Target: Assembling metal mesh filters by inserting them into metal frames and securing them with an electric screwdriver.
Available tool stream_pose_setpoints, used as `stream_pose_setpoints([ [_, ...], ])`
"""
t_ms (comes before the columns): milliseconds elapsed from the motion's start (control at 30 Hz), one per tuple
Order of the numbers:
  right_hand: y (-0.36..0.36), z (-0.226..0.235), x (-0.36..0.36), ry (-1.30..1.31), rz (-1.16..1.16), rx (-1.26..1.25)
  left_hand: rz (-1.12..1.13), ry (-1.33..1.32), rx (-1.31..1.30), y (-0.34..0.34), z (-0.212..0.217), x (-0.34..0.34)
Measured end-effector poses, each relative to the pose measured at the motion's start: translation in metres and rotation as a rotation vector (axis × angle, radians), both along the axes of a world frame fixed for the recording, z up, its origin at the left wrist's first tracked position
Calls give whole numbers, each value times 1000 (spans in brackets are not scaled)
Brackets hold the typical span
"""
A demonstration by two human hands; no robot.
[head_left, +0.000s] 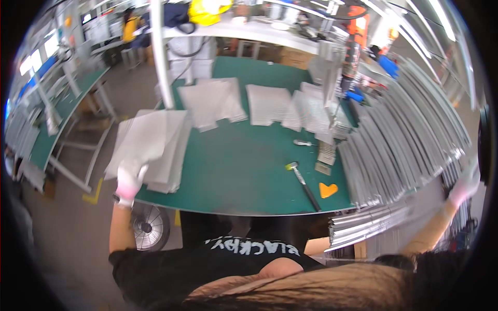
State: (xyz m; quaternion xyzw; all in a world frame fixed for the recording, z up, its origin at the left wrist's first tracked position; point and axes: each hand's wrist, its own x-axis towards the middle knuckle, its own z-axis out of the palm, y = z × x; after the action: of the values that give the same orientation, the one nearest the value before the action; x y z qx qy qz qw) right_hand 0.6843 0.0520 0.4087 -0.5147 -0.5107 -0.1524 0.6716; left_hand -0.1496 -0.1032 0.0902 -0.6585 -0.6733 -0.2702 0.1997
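My left hand (129, 179), in a white and pink glove, is at the near edge of a stack of thin white packing sheets (150, 135) on the table's left side. Its fingers are closed on the edge of a top sheet, which looks slightly smeared. Far to the right, my right hand (466, 184), gloved the same way, is stretched out beside the far end of a row of long grey metal profiles (404, 140). Motion blurs its fingers, so I cannot make out any grip. A smaller bundle of shiny profiles (363, 225) lies below the row.
On the green table (233, 160) lie a hammer (303, 185), an orange heart-shaped piece (327, 190), a screwdriver (303, 143) and more white sheets (267, 103). A white post (161, 57) rises at the back left. A floor fan (149, 227) stands under the near left edge.
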Motion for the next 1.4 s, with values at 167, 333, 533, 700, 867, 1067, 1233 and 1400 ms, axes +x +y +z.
stream_pose_setpoints([
  [167,-39,-123,-82,-514,-64,162,171,-114,615,12,30,18],
  [333,-52,-272,-231,-221,546,-596,-199,40,310,4,58,152],
  [533,1,-404,-349,-81,900,-811,-557,-97,-406,70,-45,304],
  [700,31,-430,-375,-702,735,-888,-723,-470,-427,75,-63,300],
  [867,54,-428,-365,-976,865,-851,256,-241,-377,78,-103,206],
  [1067,74,-411,-376,-904,835,-945,75,-373,-300,78,-91,201],
  [1233,63,-417,-370,-824,766,-932,-326,-1564,127,90,-81,194],
  [1400,41,-388,-371,-131,867,-1061,-194,-1215,-137,117,-84,167],
])
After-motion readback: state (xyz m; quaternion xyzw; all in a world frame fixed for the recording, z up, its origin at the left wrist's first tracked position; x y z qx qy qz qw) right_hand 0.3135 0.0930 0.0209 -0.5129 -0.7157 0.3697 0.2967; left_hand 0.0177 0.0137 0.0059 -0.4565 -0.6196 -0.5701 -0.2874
